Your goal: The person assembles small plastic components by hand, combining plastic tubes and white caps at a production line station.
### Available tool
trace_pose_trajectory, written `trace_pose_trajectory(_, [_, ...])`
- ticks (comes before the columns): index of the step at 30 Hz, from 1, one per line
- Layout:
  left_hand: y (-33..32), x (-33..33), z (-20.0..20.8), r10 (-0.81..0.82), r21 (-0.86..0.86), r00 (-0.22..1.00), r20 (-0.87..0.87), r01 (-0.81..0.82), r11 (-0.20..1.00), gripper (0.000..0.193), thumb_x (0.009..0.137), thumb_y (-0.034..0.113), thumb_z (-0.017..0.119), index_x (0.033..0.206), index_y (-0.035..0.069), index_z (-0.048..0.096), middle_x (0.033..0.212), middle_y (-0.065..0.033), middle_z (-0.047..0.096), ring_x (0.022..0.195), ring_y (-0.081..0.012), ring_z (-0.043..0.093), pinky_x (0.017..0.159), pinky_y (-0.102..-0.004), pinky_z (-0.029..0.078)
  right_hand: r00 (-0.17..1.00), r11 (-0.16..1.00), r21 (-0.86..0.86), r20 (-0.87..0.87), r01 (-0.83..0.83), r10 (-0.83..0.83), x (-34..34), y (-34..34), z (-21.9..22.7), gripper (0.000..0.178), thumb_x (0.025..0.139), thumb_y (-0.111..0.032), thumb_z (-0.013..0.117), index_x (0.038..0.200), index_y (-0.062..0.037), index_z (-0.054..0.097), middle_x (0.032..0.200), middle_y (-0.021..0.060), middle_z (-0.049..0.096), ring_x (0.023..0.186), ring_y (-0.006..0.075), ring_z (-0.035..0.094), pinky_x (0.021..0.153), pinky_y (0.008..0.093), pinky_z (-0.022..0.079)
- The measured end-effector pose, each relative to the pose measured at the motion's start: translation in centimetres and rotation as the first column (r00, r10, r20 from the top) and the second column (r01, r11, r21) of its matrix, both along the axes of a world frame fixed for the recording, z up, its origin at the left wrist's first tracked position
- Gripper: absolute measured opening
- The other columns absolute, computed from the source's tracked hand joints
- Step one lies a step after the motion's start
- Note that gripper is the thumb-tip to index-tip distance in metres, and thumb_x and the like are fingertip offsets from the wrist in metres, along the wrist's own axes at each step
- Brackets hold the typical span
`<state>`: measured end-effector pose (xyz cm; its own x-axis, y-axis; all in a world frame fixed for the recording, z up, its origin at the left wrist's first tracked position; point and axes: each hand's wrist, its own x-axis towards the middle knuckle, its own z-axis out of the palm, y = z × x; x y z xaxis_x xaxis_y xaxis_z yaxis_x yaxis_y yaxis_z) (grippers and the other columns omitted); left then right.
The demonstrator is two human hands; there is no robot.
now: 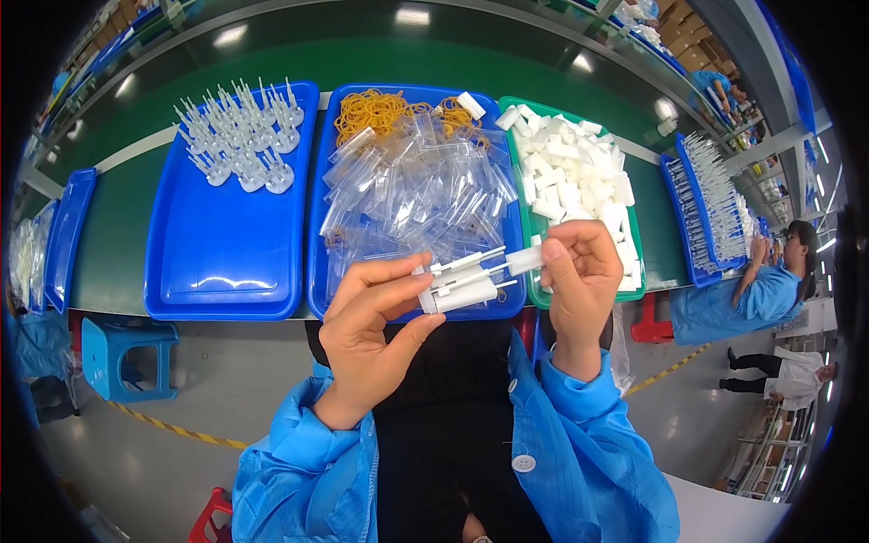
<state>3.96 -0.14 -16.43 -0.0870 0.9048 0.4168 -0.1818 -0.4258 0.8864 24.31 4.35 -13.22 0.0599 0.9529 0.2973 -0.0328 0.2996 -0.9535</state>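
My left hand (371, 317) grips the base of a white plastic piece with several thin prongs (506, 284) pointing right. White blocks (466, 296) sit around some of the prongs. Between the thumb and fingers of my right hand (584, 271) is another small white block (522, 262), at the tip of one prong; whether the prong enters it I cannot tell. Both hands are above the near edge of the middle blue tray (316, 271). Beyond them in that tray lie clear plastic sleeves (416, 190) and yellowish rubber bands (371, 115).
To the left, a blue tray (226, 262) bears pronged white pieces (243, 136). On the right, a green tray (635, 244) is heaped with white blocks (561, 163). A blue stool (131, 357) stands below at left. A co-worker (751, 290) is at the far right beside stacked trays (711, 204).
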Motion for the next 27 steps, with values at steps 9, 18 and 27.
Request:
trace_pose_trajectory(9, [-0.5, -0.6, -0.6, 0.051, 0.021, 0.998, -0.037, -0.051, 0.998, 0.037, 0.072, -0.011, 0.074, 0.108, -0.001, 0.068, 0.116, -0.0146, 0.057, 0.111, -0.0299, 0.061, 0.091, -0.0337, 0.056, 0.963, 0.963, -0.133, -0.168, -0.235, 0.212, -1.3, -0.1, 0.3, 0.018, 0.085, 0.001, 0.066, 0.102, 0.0033, 0.063, 0.085, 0.0082, 0.067, 0.074, 0.0095, 0.062, 0.064, 0.0193, 0.048])
trace_pose_trajectory(18, [-0.6, -0.7, -1.2, 0.020, 0.026, 0.995, -0.098, -0.018, 0.999, 0.040, 0.072, -0.016, 0.070, 0.110, -0.002, 0.066, 0.119, -0.0154, 0.054, 0.116, -0.0338, 0.057, 0.093, -0.0388, 0.055, 0.945, 0.987, 0.060, -0.288, -0.146, 0.157, -1.8, -0.1, -1.1, 0.016, 0.084, 0.006, 0.064, 0.099, 0.0027, 0.059, 0.089, 0.0097, 0.066, 0.084, 0.0130, 0.063, 0.077, 0.0236, 0.049])
trace_pose_trajectory(27, [-0.5, -0.4, -0.7, 0.103, -0.035, 0.990, -0.094, -0.107, 0.994, 0.038, 0.070, -0.006, 0.077, 0.106, 0.002, 0.071, 0.111, -0.0131, 0.061, 0.106, -0.0270, 0.064, 0.089, -0.0329, 0.054, 0.953, 0.973, -0.027, -0.207, -0.230, 0.219, -3.1, -1.2, -1.9, 0.020, 0.078, 0.005, 0.070, 0.096, 0.0014, 0.062, 0.093, 0.0104, 0.068, 0.088, 0.0167, 0.065, 0.112, 0.0439, 0.028])
